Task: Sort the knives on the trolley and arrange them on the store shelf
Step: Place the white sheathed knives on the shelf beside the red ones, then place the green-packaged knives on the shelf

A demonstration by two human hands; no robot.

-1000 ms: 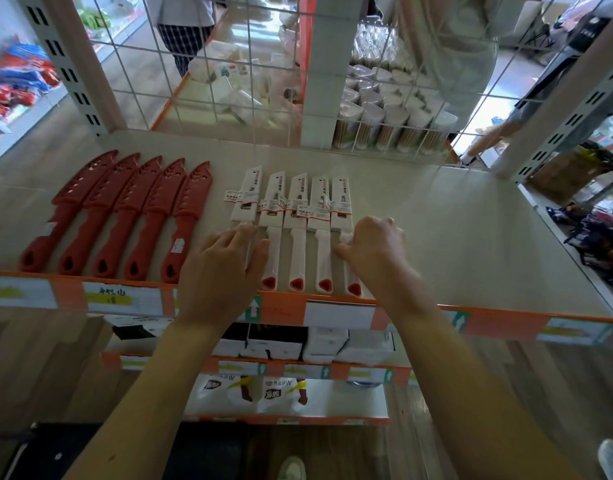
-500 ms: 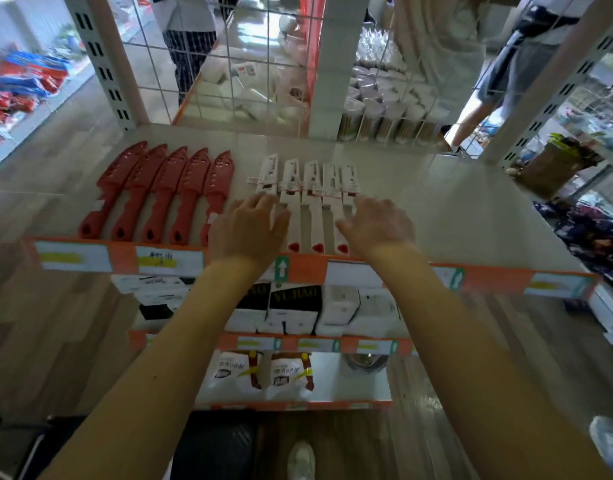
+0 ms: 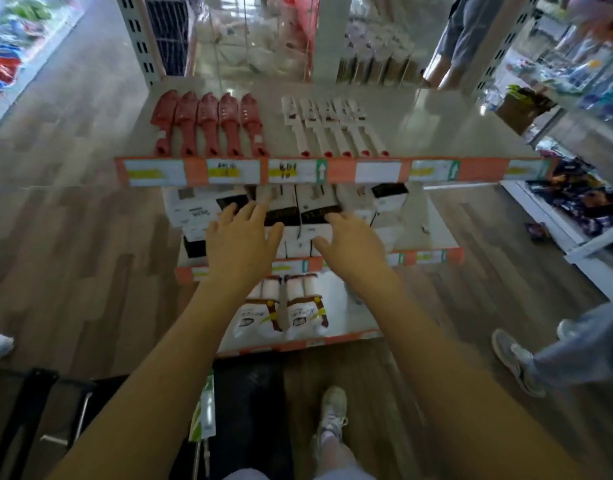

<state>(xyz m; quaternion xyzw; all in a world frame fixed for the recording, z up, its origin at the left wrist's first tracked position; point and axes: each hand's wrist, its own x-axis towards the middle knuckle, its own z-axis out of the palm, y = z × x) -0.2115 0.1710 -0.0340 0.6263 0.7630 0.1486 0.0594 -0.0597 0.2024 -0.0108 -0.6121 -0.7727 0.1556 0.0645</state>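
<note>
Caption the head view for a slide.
Left hand and right hand, open and empty, before a shelf holding five red knives and five white knives.

Black-and-white boxes (image 3: 312, 209) packed in rows; two white packs (image 3: 303, 311) (brown bands, print unreadable) side by side below them. Wood-plank floor (image 3: 73, 237). Grey sneaker (image 3: 514, 358) at right edge. Cardboard box (image 3: 519, 109) upper right, blurred.

Bare shelf (image 3: 454, 133) right of white knives (image 3: 332, 129)
</note>
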